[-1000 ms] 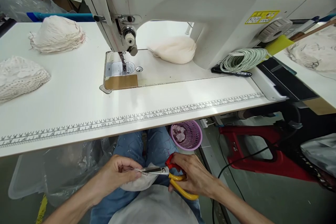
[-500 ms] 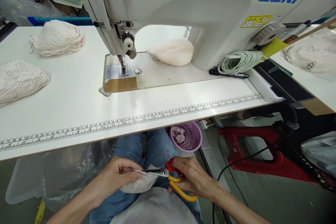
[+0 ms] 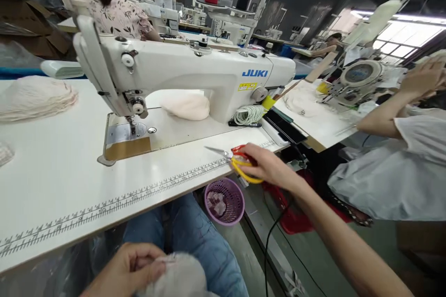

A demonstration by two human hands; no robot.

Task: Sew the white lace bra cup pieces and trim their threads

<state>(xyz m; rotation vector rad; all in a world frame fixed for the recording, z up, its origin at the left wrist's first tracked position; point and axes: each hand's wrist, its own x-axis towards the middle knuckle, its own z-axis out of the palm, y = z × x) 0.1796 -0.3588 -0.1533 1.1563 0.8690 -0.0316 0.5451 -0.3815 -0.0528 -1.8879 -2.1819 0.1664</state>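
Note:
My right hand is closed on the handles of a pair of scissors with red and yellow grips. Their blades point left over the table's printed ruler, near the front edge. Low over my lap, my left hand pinches a pale, off-white piece of cloth between thumb and fingers; part of it runs out of view at the bottom. Behind the scissors stands a white sewing machine. Another pale cloth piece lies under its arm.
A stack of pale cloth pieces lies at the table's left. Below the front edge is a purple basket with scraps inside. Coiled pale cord rests by the machine's base. A person in a light top sits close on the right.
My right hand has carried the scissors away from the cloth, up to the table's front edge. The left hand still holds the cloth. The view has tilted up and shows the room.

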